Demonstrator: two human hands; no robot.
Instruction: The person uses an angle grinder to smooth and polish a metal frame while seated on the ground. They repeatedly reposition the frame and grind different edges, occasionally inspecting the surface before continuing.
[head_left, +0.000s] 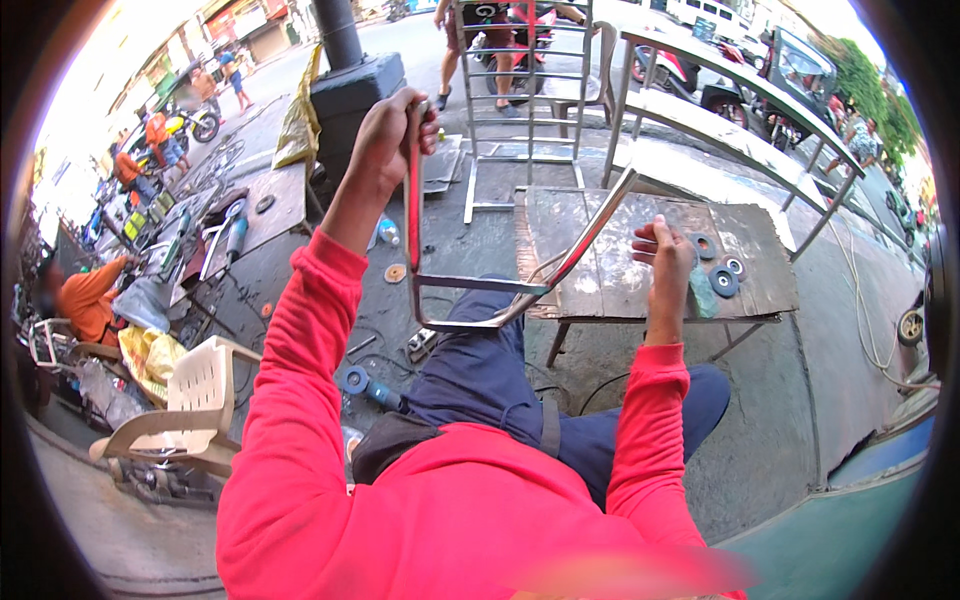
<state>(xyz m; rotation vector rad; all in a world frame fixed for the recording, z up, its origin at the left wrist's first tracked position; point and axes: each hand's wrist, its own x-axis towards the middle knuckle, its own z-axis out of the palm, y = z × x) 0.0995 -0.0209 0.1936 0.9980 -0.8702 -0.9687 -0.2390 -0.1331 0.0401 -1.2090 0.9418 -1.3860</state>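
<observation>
Holding a bent metal frame [460, 326] aloft in a tightly curled left hand [392, 138], with the right hand [668, 262] loosely spread near a worn table [590, 292]; best steadied using both.

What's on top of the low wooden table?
At least three grinder discs and a greenish item. The right hand and bent metal frame hide parts of the tabletop; anything there can't be seen.

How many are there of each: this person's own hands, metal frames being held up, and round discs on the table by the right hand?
Hands: 2 (left hand, right hand)
Held metal frame: 1
Round discs on the table: 3
Total: 6
</observation>
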